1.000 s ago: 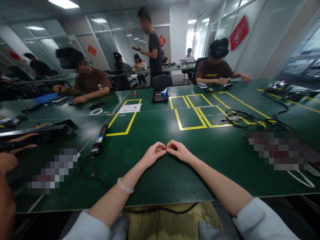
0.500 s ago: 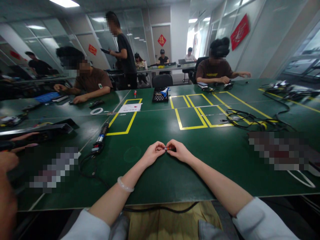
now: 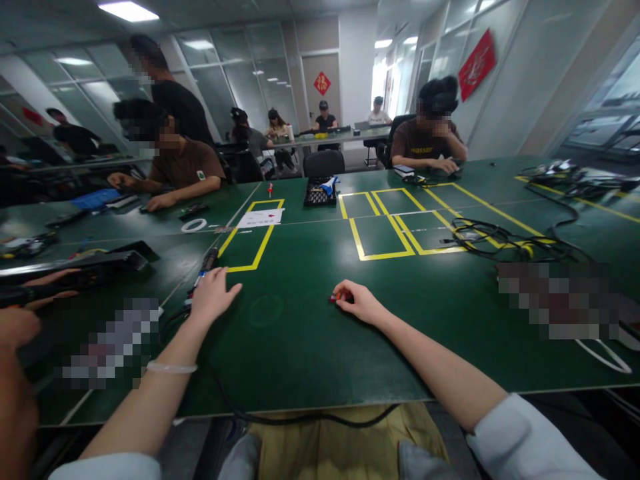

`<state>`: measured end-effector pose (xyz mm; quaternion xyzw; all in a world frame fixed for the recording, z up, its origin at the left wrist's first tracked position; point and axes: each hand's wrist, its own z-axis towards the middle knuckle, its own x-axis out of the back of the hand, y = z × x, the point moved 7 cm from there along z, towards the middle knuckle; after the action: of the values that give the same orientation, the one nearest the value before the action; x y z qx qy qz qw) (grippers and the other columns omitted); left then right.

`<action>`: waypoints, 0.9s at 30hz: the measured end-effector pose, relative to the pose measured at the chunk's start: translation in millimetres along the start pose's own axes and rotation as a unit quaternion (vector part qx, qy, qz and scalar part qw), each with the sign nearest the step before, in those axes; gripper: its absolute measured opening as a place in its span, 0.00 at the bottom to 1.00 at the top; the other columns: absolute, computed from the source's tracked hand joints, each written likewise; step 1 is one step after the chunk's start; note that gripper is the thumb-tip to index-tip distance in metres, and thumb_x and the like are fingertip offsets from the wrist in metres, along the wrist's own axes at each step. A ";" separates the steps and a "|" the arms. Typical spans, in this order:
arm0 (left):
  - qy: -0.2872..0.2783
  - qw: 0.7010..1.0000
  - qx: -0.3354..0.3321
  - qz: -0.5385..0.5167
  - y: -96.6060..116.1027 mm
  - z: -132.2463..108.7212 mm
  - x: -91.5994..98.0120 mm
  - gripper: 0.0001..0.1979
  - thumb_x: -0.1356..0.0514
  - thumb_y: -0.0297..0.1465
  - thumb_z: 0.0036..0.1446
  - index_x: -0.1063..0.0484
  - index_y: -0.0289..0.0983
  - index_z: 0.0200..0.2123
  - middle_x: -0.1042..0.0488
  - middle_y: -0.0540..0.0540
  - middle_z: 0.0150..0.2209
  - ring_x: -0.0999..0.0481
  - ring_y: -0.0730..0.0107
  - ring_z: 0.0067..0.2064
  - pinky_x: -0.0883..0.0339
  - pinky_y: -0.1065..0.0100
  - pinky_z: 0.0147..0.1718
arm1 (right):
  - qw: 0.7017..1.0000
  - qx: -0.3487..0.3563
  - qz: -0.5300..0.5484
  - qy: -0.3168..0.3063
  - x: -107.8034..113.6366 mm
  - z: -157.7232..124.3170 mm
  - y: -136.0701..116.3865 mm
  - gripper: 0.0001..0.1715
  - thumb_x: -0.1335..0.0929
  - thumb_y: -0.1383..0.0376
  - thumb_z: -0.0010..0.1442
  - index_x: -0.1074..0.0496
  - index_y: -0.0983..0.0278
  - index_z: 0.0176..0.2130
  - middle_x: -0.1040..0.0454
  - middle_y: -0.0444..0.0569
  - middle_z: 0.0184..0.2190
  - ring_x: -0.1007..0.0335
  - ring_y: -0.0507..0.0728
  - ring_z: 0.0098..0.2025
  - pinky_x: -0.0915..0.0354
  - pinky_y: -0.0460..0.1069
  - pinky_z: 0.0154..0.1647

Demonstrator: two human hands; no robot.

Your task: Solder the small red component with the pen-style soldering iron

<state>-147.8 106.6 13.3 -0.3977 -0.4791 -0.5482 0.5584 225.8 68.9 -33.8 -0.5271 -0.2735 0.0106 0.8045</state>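
Observation:
Near the middle of the green table [image 3: 295, 360], my right hand [image 3: 363, 303] pinches a small red and orange part [image 3: 334, 298]; its exact kind is too small to make out. My left hand [image 3: 214, 297] is stretched out to the left, thumb apart from the fingers. It lies over a corded, pen-shaped power tool, seemingly an electric screwdriver [image 3: 210, 259], with a black tip and a blue and silver body. Most of the tool's body is hidden behind the hand, and I cannot tell whether they touch.
Yellow tape [image 3: 387, 255] marks rectangles on the table. A paper sheet [image 3: 261, 218], a black tray [image 3: 320, 193] and a red screwdriver [image 3: 271, 189] are farther back. Tangled black cables [image 3: 493, 233] lie right. A neighbour's hand [image 3: 20, 333] is at far left; other people sit opposite.
My left hand has let go of the small part and moved left to the corded tool, opening. My right hand stays in place with the part. A standing person behind has moved left.

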 end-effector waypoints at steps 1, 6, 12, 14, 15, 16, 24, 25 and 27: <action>-0.008 0.999 0.036 0.035 -24.5 2.1 -0.3 0.35 0.47 0.46 0.54 0.41 0.28 0.59 0.42 0.29 0.61 0.41 0.38 0.60 0.44 0.46 0.56 | 1.000 0.000 0.000 -0.001 -0.3 0.0 0.0 0.11 0.33 0.71 0.54 0.31 0.65 0.40 0.29 0.43 0.30 0.34 0.51 0.30 0.36 0.47 0.36; -0.104 0.987 0.078 0.092 -93.9 2.8 -13.4 0.35 0.48 0.46 0.54 0.41 0.29 0.60 0.35 0.27 0.55 0.34 0.38 0.54 0.38 0.50 0.51 | 1.000 -0.002 0.001 -0.002 -0.6 -0.1 -0.3 0.10 0.33 0.70 0.54 0.31 0.65 0.40 0.28 0.44 0.31 0.34 0.51 0.31 0.37 0.47 0.36; -0.129 0.985 0.071 0.088 -105.4 4.8 -19.3 0.34 0.47 0.49 0.52 0.35 0.27 0.53 0.31 0.30 0.50 0.30 0.45 0.50 0.35 0.57 0.47 | 1.000 0.006 0.000 -0.007 -1.7 0.5 -2.2 0.10 0.34 0.70 0.55 0.31 0.65 0.41 0.29 0.44 0.32 0.34 0.51 0.31 0.37 0.47 0.36; -0.118 0.987 0.064 0.091 -97.8 3.9 -17.5 0.33 0.46 0.49 0.52 0.35 0.28 0.52 0.31 0.31 0.49 0.30 0.47 0.50 0.35 0.58 0.47 | 1.000 0.014 -0.007 -0.005 -1.3 0.7 -3.8 0.09 0.34 0.70 0.56 0.31 0.64 0.40 0.30 0.44 0.32 0.35 0.51 0.31 0.38 0.47 0.36; -0.113 0.987 0.064 0.094 -92.6 2.7 -16.1 0.33 0.46 0.49 0.52 0.35 0.29 0.52 0.31 0.31 0.48 0.30 0.47 0.50 0.35 0.58 0.46 | 1.000 0.017 -0.010 -0.004 -1.1 0.7 -4.4 0.08 0.34 0.70 0.56 0.31 0.64 0.39 0.30 0.44 0.32 0.35 0.51 0.31 0.38 0.46 0.36; -0.109 0.987 0.068 0.094 -86.7 0.9 -14.8 0.33 0.46 0.49 0.52 0.35 0.30 0.52 0.32 0.31 0.48 0.30 0.46 0.50 0.35 0.58 0.46 | 1.000 0.018 -0.012 -0.003 -1.0 0.8 -4.8 0.07 0.34 0.70 0.56 0.31 0.64 0.38 0.30 0.44 0.32 0.35 0.50 0.31 0.38 0.46 0.35; -0.091 0.993 0.051 0.048 3.6 -23.2 -9.1 0.31 0.45 0.48 0.51 0.36 0.34 0.53 0.33 0.34 0.49 0.30 0.48 0.48 0.34 0.58 0.41 | 1.000 0.028 -0.014 -0.001 -1.6 0.5 -7.0 0.04 0.34 0.70 0.57 0.31 0.64 0.36 0.32 0.43 0.31 0.37 0.51 0.30 0.40 0.46 0.34; -0.085 0.995 0.038 0.042 19.7 -26.6 -9.4 0.31 0.45 0.48 0.52 0.36 0.35 0.53 0.33 0.34 0.49 0.30 0.48 0.48 0.34 0.58 0.40 | 1.000 0.027 -0.014 -0.001 -1.7 0.4 -7.2 0.04 0.34 0.69 0.57 0.31 0.64 0.36 0.32 0.43 0.31 0.37 0.51 0.30 0.40 0.46 0.34; -0.074 0.997 0.008 0.027 53.1 -33.5 -10.7 0.30 0.45 0.47 0.52 0.36 0.36 0.54 0.33 0.36 0.48 0.31 0.49 0.48 0.34 0.59 0.40 | 1.000 0.025 -0.018 -0.001 -1.9 0.4 -7.3 0.04 0.34 0.69 0.57 0.31 0.64 0.36 0.32 0.43 0.31 0.37 0.51 0.30 0.40 0.46 0.34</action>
<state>-91.1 81.0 -0.3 -0.4451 -0.5126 -0.4980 0.5396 222.0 65.4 -28.3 -0.5020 -0.2833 0.0039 0.8171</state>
